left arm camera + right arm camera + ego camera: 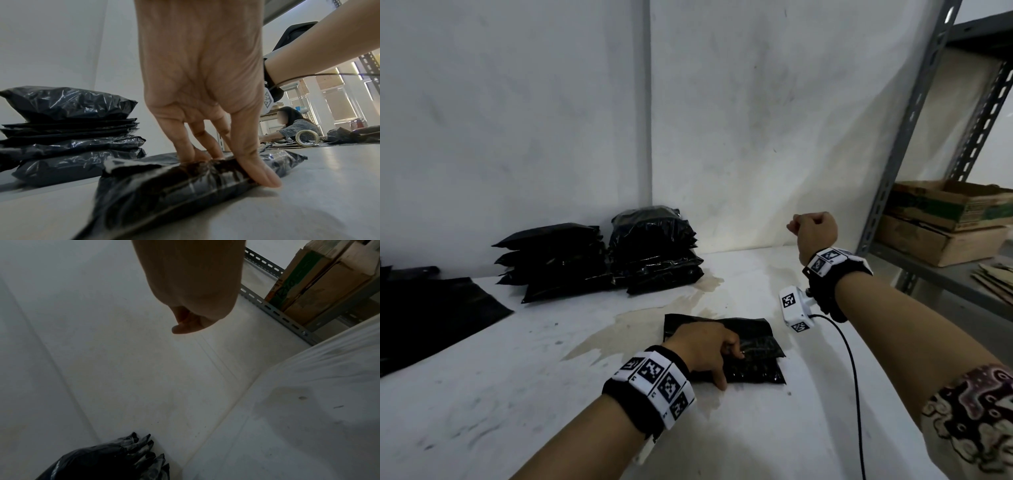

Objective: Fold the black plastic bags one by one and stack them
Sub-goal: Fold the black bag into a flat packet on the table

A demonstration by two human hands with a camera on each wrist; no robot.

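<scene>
A folded black plastic bag (753, 346) lies on the white table (517, 394) in front of me. My left hand (705, 346) grips it, fingers dug into its top crease and thumb (261, 172) along its near edge (174, 191). My right hand (815, 229) is raised above the table to the right, curled into a fist and holding nothing; the right wrist view shows only its back and thumb (189, 321). Two stacks of folded bags (558, 260) (657, 250) stand against the back wall. Flat unfolded bags (431, 315) lie at the far left.
A grey metal shelf rack (914, 137) with cardboard boxes (945, 222) stands to the right. A yellowish stain (640, 322) marks the table. The wrist camera's cable (852, 377) hangs by my right forearm. Farther off are a tape roll (307, 138) and another person (298, 128).
</scene>
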